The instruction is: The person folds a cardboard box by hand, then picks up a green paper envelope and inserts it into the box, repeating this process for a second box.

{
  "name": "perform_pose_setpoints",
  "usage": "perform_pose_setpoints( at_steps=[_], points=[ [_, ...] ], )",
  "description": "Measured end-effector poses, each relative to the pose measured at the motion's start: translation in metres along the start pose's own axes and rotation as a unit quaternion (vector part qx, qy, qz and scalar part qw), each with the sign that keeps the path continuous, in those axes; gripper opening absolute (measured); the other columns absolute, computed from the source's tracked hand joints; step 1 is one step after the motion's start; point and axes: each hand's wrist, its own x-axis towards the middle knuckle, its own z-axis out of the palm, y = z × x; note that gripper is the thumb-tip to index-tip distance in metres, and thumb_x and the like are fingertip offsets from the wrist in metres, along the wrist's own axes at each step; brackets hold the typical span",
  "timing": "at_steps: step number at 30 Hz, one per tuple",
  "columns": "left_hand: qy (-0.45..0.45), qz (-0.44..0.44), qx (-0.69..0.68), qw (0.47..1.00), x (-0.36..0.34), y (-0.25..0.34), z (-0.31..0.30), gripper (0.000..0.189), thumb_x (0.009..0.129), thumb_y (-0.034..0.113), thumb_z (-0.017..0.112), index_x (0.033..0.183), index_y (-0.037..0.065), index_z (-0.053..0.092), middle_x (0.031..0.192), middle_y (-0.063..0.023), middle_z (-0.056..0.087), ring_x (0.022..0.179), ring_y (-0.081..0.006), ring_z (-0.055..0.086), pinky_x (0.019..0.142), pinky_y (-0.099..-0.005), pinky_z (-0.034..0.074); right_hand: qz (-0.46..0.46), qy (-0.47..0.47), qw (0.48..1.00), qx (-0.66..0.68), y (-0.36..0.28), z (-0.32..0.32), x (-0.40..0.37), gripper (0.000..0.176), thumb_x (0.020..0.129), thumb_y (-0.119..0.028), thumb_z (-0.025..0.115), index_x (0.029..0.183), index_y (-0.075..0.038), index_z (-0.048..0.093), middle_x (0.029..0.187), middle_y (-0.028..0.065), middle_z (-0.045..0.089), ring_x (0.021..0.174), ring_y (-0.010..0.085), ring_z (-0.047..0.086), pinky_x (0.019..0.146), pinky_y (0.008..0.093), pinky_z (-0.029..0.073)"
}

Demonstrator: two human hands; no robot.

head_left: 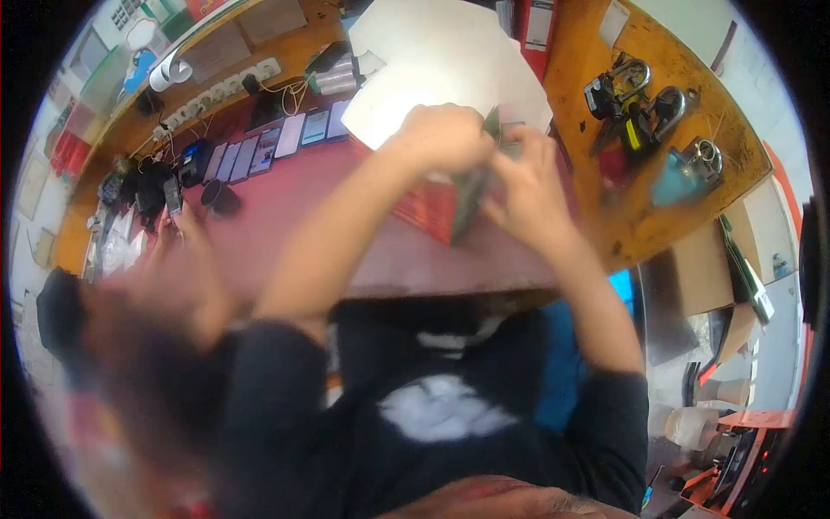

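A red boxy thing with a dark green side (430,213) stands tilted on the dark red table top, partly covered by my hands. My left hand (445,138) is closed at its upper edge, and the fingertips are hidden behind the knuckles. On the green side lies my right hand (529,183), its fingers bent and its thumb against the thing. Motion blur hides the exact contact. Just behind both hands spreads a large white sheet-like surface (450,56), brightly lit.
Several phones (290,136) line the table's back edge, near a dark cup (220,200) and a power strip (220,91). At left, another person's hand (177,223) holds a phone (172,195). Padlocks (627,86) hang on the wooden panel (735,130) at right.
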Motion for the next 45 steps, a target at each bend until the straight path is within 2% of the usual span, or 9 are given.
perform_pose_setpoints(
  at_steps=[8,14,17,21,24,30,33,39,45],
  points=[
    [-0.154,-0.005,-0.043,0.987,0.017,0.005,-0.008,0.040,0.091,0.033,0.052,0.090,-0.003,0.070,0.085,-0.0261,0.070,0.086,-0.0395,0.069,0.082,-0.0476,0.054,0.074,-0.012,0.995,-0.072,0.020,0.012,0.004,0.038,0.073,-0.002,0.066,0.110,-0.011,0.062,0.113,0.0156,0.058,0.105,0.0391,0.054,0.083,0.0478,0.052],
    [0.147,-0.141,-0.181,0.962,-0.042,-0.059,-0.041,0.033,0.097,0.032,0.056,0.121,0.011,0.066,0.117,-0.0187,0.066,0.107,-0.0316,0.064,0.091,-0.0412,0.049,0.035,0.051,0.998,0.023,0.073,0.021,-0.002,0.029,0.078,-0.003,0.060,0.107,-0.004,0.059,0.111,0.0149,0.060,0.100,0.0385,0.055,0.091,0.0444,0.048],
    [0.100,-0.076,-0.357,0.926,-0.060,-0.107,-0.010,0.050,0.095,0.030,0.060,0.143,0.015,0.054,0.142,-0.0115,0.051,0.129,-0.0269,0.049,0.106,-0.0402,0.041,0.122,0.023,0.961,0.245,0.108,0.032,-0.004,0.025,0.082,-0.005,0.057,0.107,-0.002,0.057,0.113,0.0141,0.060,0.107,0.0326,0.055,0.098,0.0392,0.044],
    [0.069,-0.019,-0.479,0.875,-0.071,-0.109,0.013,0.076,0.088,0.036,0.068,0.155,0.014,0.038,0.151,-0.0124,0.041,0.141,-0.0239,0.036,0.118,-0.0392,0.028,0.158,0.074,0.799,0.576,0.096,0.041,0.006,0.030,0.104,-0.027,0.049,0.118,-0.004,0.061,0.120,0.0102,0.058,0.119,0.0208,0.051,0.105,0.0326,0.038],
    [0.041,-0.023,-0.497,0.866,-0.078,-0.107,0.025,0.084,0.081,0.040,0.072,0.153,0.012,0.038,0.147,-0.0137,0.042,0.141,-0.0268,0.036,0.119,-0.0399,0.024,0.112,0.046,0.902,0.413,0.093,0.039,0.008,0.042,0.107,-0.037,0.043,0.130,-0.006,0.059,0.125,0.0079,0.055,0.120,0.0198,0.051,0.107,0.0326,0.036],
    [0.036,-0.062,-0.536,0.841,-0.081,-0.110,0.038,0.091,0.078,0.054,0.077,0.150,0.012,0.039,0.146,-0.0138,0.042,0.141,-0.0297,0.036,0.116,-0.0416,0.029,0.297,-0.065,0.784,0.542,0.082,0.027,0.014,0.046,0.103,-0.031,0.053,0.141,-0.005,0.052,0.137,0.0075,0.051,0.127,0.0192,0.047,0.112,0.0325,0.032],
    [0.049,-0.050,-0.535,0.842,-0.083,-0.104,0.040,0.096,0.078,0.057,0.078,0.152,0.012,0.037,0.145,-0.0134,0.043,0.139,-0.0291,0.038,0.115,-0.0412,0.030,0.227,-0.054,0.829,0.507,0.073,0.018,0.006,0.050,0.098,-0.024,0.060,0.143,-0.004,0.050,0.139,0.0088,0.051,0.128,0.0194,0.047,0.111,0.0316,0.032],
    [0.128,-0.069,-0.491,0.859,-0.098,-0.094,0.050,0.080,0.081,0.045,0.077,0.147,0.012,0.046,0.134,-0.0131,0.050,0.127,-0.0273,0.047,0.109,-0.0393,0.038,0.250,0.085,0.909,0.322,0.050,0.015,-0.015,0.041,0.095,-0.022,0.063,0.131,-0.002,0.061,0.131,0.0125,0.055,0.120,0.0239,0.053,0.104,0.0339,0.040],
    [0.288,-0.003,-0.273,0.918,-0.114,-0.070,0.052,0.082,0.076,0.050,0.082,0.141,0.010,0.052,0.144,-0.0169,0.043,0.134,-0.0313,0.044,0.112,-0.0435,0.037,0.024,0.268,0.962,0.042,0.008,-0.089,-0.070,0.024,0.091,-0.019,0.070,0.106,0.000,0.070,0.117,0.0174,0.063,0.112,0.0300,0.058,0.097,0.0408,0.047]
  ],
)
